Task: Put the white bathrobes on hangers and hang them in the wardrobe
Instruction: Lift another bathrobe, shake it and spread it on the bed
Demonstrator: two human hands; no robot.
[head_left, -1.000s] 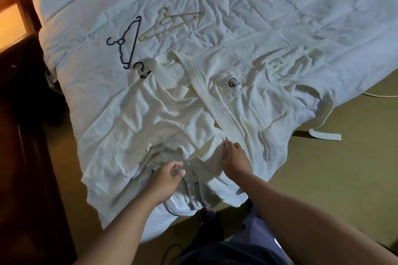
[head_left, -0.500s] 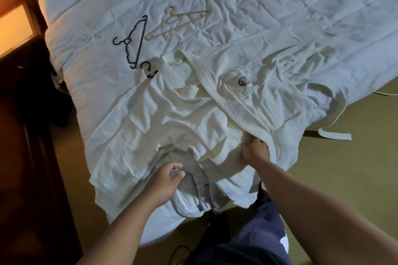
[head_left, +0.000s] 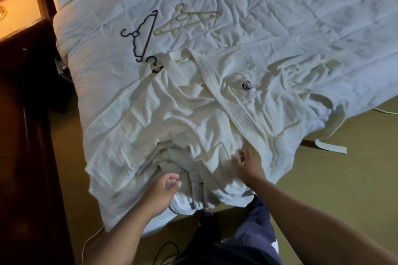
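Since the bathrobe [head_left: 172, 127] lies rumpled over the near corner of the bed [head_left: 280, 17], its lower half bunched at 6 o'clock and spilling past the edge, the main risk I see is a lift from this low end. A dark hanger hook [head_left: 154, 64] pokes out at the collar at 11 o'clock, so a hanger seems to sit inside already. Pulling from the hem could, in my judgement, tip a shoulder off it or drag the hook under the cloth. The belt [head_left: 331, 149] hangs off the bed at 4 o'clock with its end on the floor [head_left: 344, 189], where it could be trodden on or slide out of its loops as the robe rises. Two loose hangers, a dark hanger [head_left: 141, 36] at 11 o'clock and a beige hanger [head_left: 185, 20] at 12 o'clock, lie just beyond the collar. A sweep of cloth could carry them along or snag them. Both forearms reach in from 6 o'clock, palms turned down. The right hand [head_left: 247, 162], at 5 o'clock, has its fingers [head_left: 237, 157] curled into a fold of the bathrobe at the foot of the ribbed front band [head_left: 234, 112], pinching the cloth there. The left hand [head_left: 163, 189], at 7 o'clock, hovers over the bunched folds with fingers loosely curled and thumb near the forefinger. I can see nothing held between them.
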